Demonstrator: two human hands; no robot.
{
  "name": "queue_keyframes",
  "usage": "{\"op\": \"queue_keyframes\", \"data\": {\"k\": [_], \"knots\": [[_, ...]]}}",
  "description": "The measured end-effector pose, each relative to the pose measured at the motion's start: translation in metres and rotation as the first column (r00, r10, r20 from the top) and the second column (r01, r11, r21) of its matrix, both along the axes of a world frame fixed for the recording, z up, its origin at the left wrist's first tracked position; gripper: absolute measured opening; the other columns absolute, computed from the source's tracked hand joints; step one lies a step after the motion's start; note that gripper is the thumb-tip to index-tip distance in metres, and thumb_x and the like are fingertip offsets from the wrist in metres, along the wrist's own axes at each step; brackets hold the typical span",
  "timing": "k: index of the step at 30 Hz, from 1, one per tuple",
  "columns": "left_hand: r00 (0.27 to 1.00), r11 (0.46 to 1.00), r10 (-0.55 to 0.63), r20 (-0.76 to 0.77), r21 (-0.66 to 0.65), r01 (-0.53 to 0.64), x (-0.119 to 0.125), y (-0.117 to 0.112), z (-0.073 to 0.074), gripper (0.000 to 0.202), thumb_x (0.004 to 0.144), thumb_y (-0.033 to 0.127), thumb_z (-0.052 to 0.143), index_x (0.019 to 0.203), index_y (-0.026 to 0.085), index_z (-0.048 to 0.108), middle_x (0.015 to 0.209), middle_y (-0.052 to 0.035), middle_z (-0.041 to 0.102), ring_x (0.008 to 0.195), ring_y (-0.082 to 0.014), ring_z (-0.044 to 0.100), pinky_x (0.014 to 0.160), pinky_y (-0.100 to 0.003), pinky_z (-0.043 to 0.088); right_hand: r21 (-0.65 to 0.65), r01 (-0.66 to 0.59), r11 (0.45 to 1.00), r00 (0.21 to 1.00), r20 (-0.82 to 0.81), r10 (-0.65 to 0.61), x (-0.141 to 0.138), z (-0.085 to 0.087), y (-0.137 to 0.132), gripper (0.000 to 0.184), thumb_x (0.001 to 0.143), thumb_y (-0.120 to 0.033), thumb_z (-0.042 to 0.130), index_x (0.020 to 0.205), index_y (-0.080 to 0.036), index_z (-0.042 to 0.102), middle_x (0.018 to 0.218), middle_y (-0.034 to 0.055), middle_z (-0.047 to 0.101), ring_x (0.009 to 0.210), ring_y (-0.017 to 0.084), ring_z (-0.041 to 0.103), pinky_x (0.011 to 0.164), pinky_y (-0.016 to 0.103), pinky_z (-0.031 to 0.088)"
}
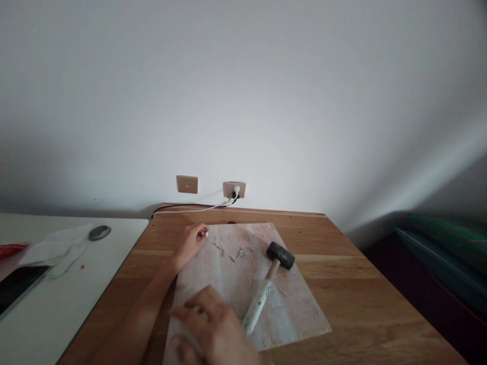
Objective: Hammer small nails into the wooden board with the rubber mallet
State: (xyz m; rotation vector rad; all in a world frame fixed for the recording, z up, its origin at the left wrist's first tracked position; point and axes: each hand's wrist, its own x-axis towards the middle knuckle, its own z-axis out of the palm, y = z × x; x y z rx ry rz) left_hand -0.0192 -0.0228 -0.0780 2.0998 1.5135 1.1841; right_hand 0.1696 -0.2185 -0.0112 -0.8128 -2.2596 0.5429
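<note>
Right hand (213, 329) spread, empty, hammer (266, 286) just beside; left hand (192, 241) near nails (238, 253), grip unclear.

a plain white wall (243, 91) rises behind a wooden table (361, 304); a switch plate (187, 184) and socket (234, 189) sit low, a white desk (68, 304) adjoins left.

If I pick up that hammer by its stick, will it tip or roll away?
Probably head-heavy: the chunky black head is far thicker than the handle, so it would likely dip. The mallet looks stiff. Lying flat on the board, it seems unlikely to roll far.
</note>
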Motion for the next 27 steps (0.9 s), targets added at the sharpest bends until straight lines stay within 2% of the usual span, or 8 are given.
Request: {"op": "queue_keyframes", "data": {"k": [3,5,7,11,15,19,23,27], "knots": [[0.999,0.999,-0.032,-0.039,0.015,0.033,0.001,-0.001,0.002,0.024,0.081,0.009,0.059,0.098,0.021,0.071,0.093,-0.0036,0.078,0.082,-0.0194,0.071,0.084,-0.032,0.054,-0.036,0.294,0.955,0.955,0.058,-0.291,0.051,-0.017,0.018,0.025,0.102,-0.015,0.055,0.117,-0.022,0.074,0.101,0.0094,0.069,0.092,0.023,0.071,0.080,0.034,0.061],[0.994,0.999,-0.021,-0.105,0.025,0.023,0.001,-0.001,0.004,0.026,0.080,0.007,0.059,0.097,0.022,0.071,0.096,-0.0047,0.078,0.089,-0.0217,0.072,0.089,-0.035,0.054,-0.005,0.447,0.895,0.887,0.131,-0.442,0.085,-0.030,0.025,0.026,0.104,-0.016,0.051,0.111,-0.020,0.075,0.097,0.0106,0.070,0.091,0.026,0.072,0.079,0.036,0.059],[0.987,1.000,0.019,-0.160,0.027,-0.015,0.004,0.000,0.006,0.025,0.081,0.007,0.058,0.096,0.022,0.071,0.098,-0.0057,0.078,0.094,-0.0239,0.073,0.092,-0.038,0.054,-0.036,0.530,0.847,0.836,0.194,-0.514,0.111,-0.039,0.030,0.025,0.105,-0.021,0.051,0.112,-0.020,0.075,0.102,0.0121,0.074,0.095,0.027,0.075,0.083,0.036,0.058],[0.989,0.999,0.020,-0.149,-0.024,-0.024,0.024,0.008,0.016,0.024,0.084,0.008,0.055,0.098,0.021,0.068,0.101,-0.0073,0.078,0.097,-0.0251,0.073,0.092,-0.039,0.055,-0.217,0.551,0.806,0.820,0.318,-0.475,0.132,-0.038,0.036,0.024,0.108,-0.033,0.051,0.116,-0.024,0.072,0.102,0.0079,0.081,0.090,0.025,0.079,0.077,0.029,0.054],[0.978,0.977,-0.194,-0.073,-0.102,0.187,0.069,0.021,0.033,0.024,0.084,0.008,0.055,0.099,0.022,0.068,0.103,-0.0063,0.079,0.098,-0.0227,0.073,0.093,-0.035,0.055,-0.282,0.589,0.757,0.793,0.382,-0.474,0.133,-0.027,0.039,0.024,0.107,-0.038,0.049,0.105,-0.024,0.069,0.077,0.0029,0.078,0.070,0.022,0.075,0.062,0.025,0.044],[0.914,0.909,-0.401,-0.057,-0.150,0.390,0.127,0.037,0.043,0.019,0.085,0.011,0.060,0.097,0.021,0.069,0.100,-0.0050,0.079,0.097,-0.0213,0.074,0.092,-0.032,0.054,-0.411,0.597,0.689,0.801,0.355,-0.482,0.144,-0.019,0.038,0.016,0.098,-0.028,0.054,0.101,-0.022,0.068,0.065,-0.0020,0.066,0.061,0.018,0.066,0.059,0.024,0.037],[0.889,0.882,-0.452,-0.076,-0.188,0.432,0.171,0.054,0.035,0.016,0.087,0.012,0.061,0.097,0.021,0.070,0.098,-0.0054,0.080,0.096,-0.0222,0.075,0.091,-0.033,0.054,-0.500,0.597,0.628,0.796,0.272,-0.540,0.164,-0.023,0.030,0.021,0.087,-0.024,0.055,0.103,-0.022,0.068,0.061,-0.0069,0.048,0.060,0.016,0.054,0.060,0.025,0.034],[0.879,0.869,-0.476,-0.023,-0.161,0.467,0.189,0.064,0.019,0.014,0.087,0.010,0.062,0.093,0.020,0.069,0.092,-0.0053,0.079,0.090,-0.0220,0.074,0.086,-0.032,0.055,-0.604,0.537,0.588,0.776,0.082,-0.625,0.180,-0.040,0.021,0.038,0.081,-0.026,0.056,0.119,-0.022,0.063,0.066,-0.0086,0.039,0.062,0.016,0.047,0.062,0.027,0.034]]}}
